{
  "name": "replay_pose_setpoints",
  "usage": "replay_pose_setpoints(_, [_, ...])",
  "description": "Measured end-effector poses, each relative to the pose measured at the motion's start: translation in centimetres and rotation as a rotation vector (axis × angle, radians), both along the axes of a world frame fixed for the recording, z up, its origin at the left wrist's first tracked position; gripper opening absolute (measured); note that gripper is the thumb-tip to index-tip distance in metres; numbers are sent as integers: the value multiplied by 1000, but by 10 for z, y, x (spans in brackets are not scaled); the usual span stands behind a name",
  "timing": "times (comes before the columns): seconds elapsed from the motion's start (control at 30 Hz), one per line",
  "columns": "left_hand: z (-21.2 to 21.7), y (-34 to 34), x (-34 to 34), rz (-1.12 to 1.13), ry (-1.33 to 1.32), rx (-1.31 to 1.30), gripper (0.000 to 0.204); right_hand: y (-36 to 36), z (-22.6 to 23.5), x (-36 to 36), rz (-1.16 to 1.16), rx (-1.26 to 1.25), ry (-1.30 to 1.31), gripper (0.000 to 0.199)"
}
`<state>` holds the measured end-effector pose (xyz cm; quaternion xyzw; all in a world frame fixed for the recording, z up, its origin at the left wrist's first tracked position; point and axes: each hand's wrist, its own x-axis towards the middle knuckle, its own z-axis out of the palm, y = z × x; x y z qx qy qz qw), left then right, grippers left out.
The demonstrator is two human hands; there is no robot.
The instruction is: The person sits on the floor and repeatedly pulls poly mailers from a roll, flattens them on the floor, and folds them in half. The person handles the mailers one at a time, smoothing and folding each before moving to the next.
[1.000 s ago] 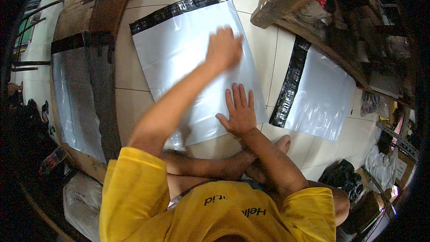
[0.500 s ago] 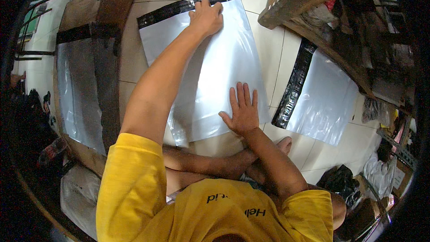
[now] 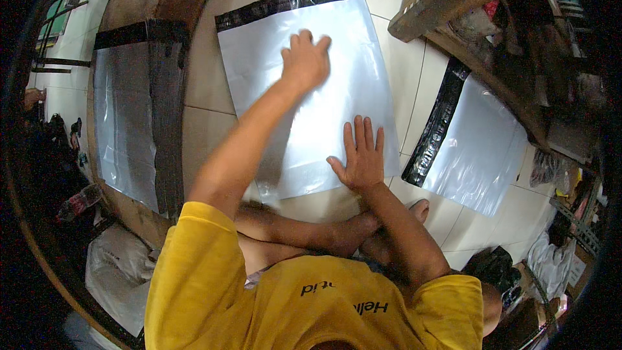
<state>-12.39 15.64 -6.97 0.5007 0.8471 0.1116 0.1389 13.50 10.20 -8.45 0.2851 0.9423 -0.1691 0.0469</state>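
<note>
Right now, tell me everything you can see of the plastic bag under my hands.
The plastic bag looks pale, silvery, thin and shiny, with a wrinkled black band along its far edge. It lies flat, slightly turned, on the tiled floor. The right hand rests palm-down on its near right part; the left hand is over its far half, though whether it touches is unclear.

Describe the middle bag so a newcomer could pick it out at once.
Start at the tiled floor in front of the yellow shirt. There lies a pale plastic bag, a black band across its far edge. Unlike the left bag and the right bag, it has the right hand spread flat on it and the left hand over its far half.
</note>
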Motion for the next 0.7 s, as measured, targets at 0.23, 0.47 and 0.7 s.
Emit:
replay_pose_setpoints(0.23, [3,26,-66,67,18,0,29,-2,6,-2,26,-2,19,88])
replay_pose_setpoints(0.47, [-6,-149,84,-482,27,113,58,-1,-2,0,22,58,-18,83])
replay_pose_setpoints(0.7, [-7,-213,126,-483,-192,-1,83,-3,0,6,17,5,25,81])
